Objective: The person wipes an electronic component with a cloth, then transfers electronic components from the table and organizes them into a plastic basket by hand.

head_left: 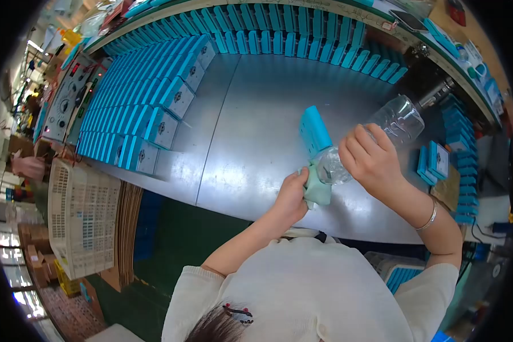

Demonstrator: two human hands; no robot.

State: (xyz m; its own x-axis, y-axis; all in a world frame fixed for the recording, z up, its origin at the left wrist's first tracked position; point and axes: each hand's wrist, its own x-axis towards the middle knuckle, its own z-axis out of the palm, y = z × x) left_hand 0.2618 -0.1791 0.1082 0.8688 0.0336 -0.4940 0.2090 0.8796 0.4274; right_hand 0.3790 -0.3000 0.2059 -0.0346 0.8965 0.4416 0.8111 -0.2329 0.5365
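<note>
My right hand [371, 157] is wrapped round a clear plastic bottle [403, 118], which lies tilted, its lower part pointing down-left. My left hand [293, 194] grips a pale green cloth [318, 187] at the bottle's lower left end. Just behind the cloth, a blue case [315, 130] stands on the metal table [251, 114]. The bottle's left end touches or nearly touches the cloth; the exact contact is hidden.
Rows of blue-and-white cases [148, 97] fill the table's left side, with more along the back [279, 34] and right edge [466, 165]. Two cases [433, 161] lie near my right forearm. A white crate [82, 216] stands at the left; another person's hand [28, 166] shows far left.
</note>
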